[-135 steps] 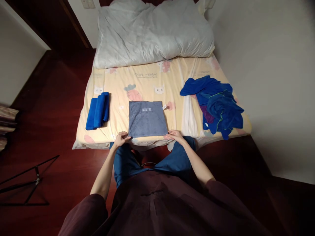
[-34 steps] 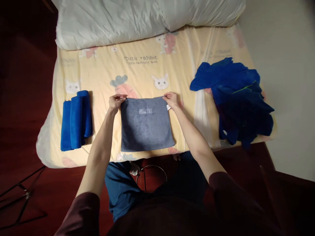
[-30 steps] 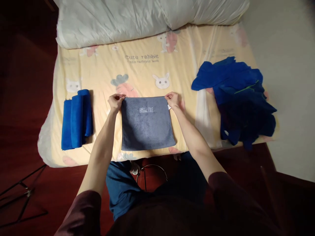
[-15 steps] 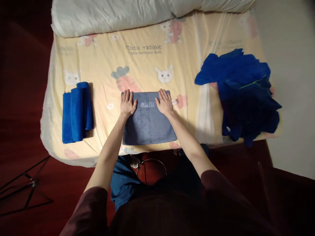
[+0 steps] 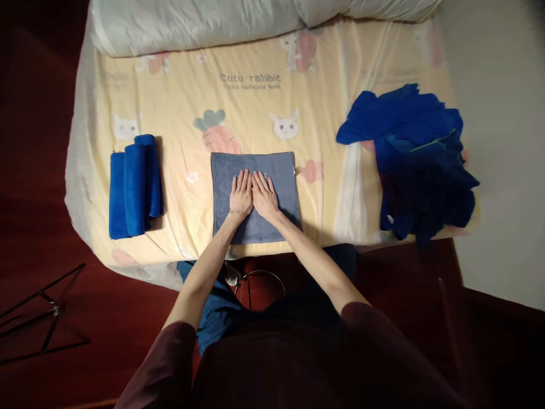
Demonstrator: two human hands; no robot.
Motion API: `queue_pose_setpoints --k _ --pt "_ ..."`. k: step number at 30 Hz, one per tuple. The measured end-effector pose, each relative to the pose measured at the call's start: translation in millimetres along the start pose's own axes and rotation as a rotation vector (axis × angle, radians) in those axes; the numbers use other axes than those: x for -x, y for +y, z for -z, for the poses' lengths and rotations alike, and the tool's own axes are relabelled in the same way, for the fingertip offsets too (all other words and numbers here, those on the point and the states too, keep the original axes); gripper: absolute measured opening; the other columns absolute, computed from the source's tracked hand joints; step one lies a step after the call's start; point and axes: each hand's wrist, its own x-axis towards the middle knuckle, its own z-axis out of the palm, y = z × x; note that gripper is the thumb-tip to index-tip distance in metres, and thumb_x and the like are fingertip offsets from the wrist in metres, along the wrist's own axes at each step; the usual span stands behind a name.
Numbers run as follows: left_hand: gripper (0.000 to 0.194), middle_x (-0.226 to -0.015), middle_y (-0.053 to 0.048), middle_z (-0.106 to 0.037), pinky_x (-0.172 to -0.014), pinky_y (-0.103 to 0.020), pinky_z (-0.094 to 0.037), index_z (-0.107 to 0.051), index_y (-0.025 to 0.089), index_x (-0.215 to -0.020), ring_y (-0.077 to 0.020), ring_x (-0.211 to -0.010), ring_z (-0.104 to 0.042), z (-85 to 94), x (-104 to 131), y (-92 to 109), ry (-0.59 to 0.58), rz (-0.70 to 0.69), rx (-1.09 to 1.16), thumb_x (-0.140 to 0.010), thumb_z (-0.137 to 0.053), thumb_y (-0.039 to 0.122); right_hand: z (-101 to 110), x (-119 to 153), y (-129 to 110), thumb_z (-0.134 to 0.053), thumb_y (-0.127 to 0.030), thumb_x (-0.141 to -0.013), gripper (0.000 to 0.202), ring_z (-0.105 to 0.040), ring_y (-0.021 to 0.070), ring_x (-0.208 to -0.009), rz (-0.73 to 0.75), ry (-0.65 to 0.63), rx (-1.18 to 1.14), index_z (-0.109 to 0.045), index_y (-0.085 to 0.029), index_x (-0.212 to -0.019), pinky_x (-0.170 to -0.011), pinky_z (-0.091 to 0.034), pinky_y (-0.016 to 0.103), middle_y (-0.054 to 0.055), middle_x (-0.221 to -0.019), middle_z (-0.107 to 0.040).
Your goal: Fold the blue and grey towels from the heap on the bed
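A grey-blue towel (image 5: 225, 176) lies flat as a rectangle near the front edge of the bed. On its middle rests my left hand (image 5: 241, 196), palm down with fingers stretched out. Right beside it, my right hand (image 5: 264, 196) lies flat on the same cloth, fingers extended and the thumbs close together. Most of the white lettering on the towel is covered by my hands. Neither hand grips anything.
Rolled or folded blue cloths (image 5: 134, 190) sit to the left. A crumpled heap of blue cloths (image 5: 419, 153) lies at the right. Across the back of the bed (image 5: 170, 113) is a pale quilt (image 5: 191, 25). Black stand legs (image 5: 46, 307) are on the floor at left.
Both hands have slid inward from the towel's upper corners to its middle, now side by side over the lettering. The view has shifted slightly.
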Motion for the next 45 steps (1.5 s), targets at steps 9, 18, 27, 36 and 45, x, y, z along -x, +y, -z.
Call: queue_pose_setpoints --k 9,18,27,36,45 --pt "0.067 -0.174 -0.01 -0.025 -0.135 -0.052 -0.006 -0.037 0.014 -0.165 -0.0265 -0.164 -0.015 23.8 20 -42 0.084 0.049 -0.008 -0.104 -0.034 0.044 11 28 61 -0.026 -0.04 -0.11 0.066 -0.014 0.0235 -0.165 -0.112 0.061 0.023 -0.024 -0.01 -0.169 -0.136 -0.007 0.051 0.01 -0.176 -0.019" --pt "0.069 -0.174 -0.012 -0.02 -0.135 -0.058 -0.004 -0.03 0.01 -0.167 -0.0287 -0.164 -0.005 9.5 44 10 0.08 0.071 -0.048 -0.103 -0.032 0.036 10 38 19 -0.031 -0.031 -0.107 0.064 -0.013 0.0289 -0.165 -0.117 0.095 -0.007 -0.028 -0.008 -0.167 -0.133 -0.004 0.063 0.015 -0.172 -0.028" --pt "0.064 -0.173 -0.011 -0.026 -0.134 -0.055 -0.015 -0.032 0.016 -0.166 -0.0272 -0.163 -0.018 -7.5 122 18 0.09 0.003 -0.118 -0.105 -0.031 0.035 -12 103 -1 -0.028 -0.037 -0.109 0.064 -0.021 0.0236 -0.163 -0.031 0.074 0.022 -0.032 -0.008 -0.166 -0.135 -0.012 0.05 0.013 -0.173 -0.026" --pt "0.063 -0.17 -0.018 -0.031 -0.133 -0.052 -0.017 -0.038 0.005 -0.162 -0.0296 -0.161 -0.025 23.1 192 -33 0.208 0.092 -0.19 -0.107 -0.031 0.035 -7 154 55 -0.023 -0.04 -0.109 0.066 -0.021 0.024 -0.163 -0.151 0.178 0.079 -0.032 -0.009 -0.166 -0.134 -0.008 0.049 0.012 -0.173 -0.027" --pt "0.062 -0.164 -0.021 -0.042 -0.127 -0.06 -0.029 -0.046 0.01 -0.157 -0.0332 -0.157 -0.034 25.8 264 -59 0.226 0.169 -0.143 -0.101 -0.039 0.035 -15 190 84 -0.047 -0.041 -0.1 0.065 -0.029 0.0324 -0.16 -0.279 0.232 -0.107 -0.047 -0.013 -0.159 -0.132 -0.016 0.057 0.018 -0.168 -0.037"
